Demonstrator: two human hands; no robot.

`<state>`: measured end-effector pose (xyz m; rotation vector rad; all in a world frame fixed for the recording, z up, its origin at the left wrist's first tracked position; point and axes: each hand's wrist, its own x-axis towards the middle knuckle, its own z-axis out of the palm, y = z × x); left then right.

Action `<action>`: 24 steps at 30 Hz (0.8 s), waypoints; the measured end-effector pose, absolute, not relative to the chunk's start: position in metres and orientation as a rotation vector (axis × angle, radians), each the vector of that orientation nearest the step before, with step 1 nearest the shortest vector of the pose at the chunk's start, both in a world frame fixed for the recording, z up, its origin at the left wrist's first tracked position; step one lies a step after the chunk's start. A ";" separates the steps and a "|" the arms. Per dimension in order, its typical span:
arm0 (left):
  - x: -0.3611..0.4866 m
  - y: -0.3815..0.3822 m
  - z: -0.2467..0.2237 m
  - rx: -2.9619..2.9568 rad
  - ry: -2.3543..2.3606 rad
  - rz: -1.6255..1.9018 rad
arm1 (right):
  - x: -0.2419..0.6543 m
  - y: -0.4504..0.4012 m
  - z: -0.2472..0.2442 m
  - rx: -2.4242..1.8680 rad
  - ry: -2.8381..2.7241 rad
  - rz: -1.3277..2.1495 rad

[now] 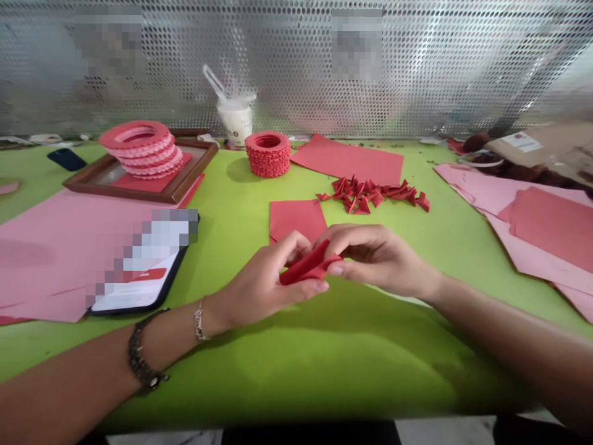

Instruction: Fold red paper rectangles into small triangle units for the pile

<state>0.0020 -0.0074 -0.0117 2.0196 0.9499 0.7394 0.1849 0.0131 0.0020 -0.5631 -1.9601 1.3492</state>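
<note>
A folded piece of red paper (306,264) is held between both hands above the green table. My left hand (266,278) pinches its left end, thumb along the near side. On the right end, my right hand (380,259) grips the paper between thumb and fingers. Just behind the hands lies a flat red paper sheet (296,219), partly covered by my fingers. Beyond it is a loose pile of small folded red paper pieces (364,194).
A phone (143,272) lies on pink sheets (60,247) at left. Behind are a wooden frame (171,194) bearing stacked pink paper rings (143,148), a red ring stack (269,154), a cup (235,120) and a large red sheet (352,161). More pink paper (523,247) lies right.
</note>
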 end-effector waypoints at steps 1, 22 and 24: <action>0.002 -0.007 -0.011 2.064 0.960 0.733 | 0.184 0.013 0.001 -0.580 -1.902 1.370; 0.005 -0.005 -0.012 2.156 1.047 0.761 | 0.183 0.015 0.001 -1.025 -1.925 1.400; 0.005 -0.005 -0.012 2.130 1.053 0.759 | 0.183 0.014 0.000 -1.038 -1.942 1.419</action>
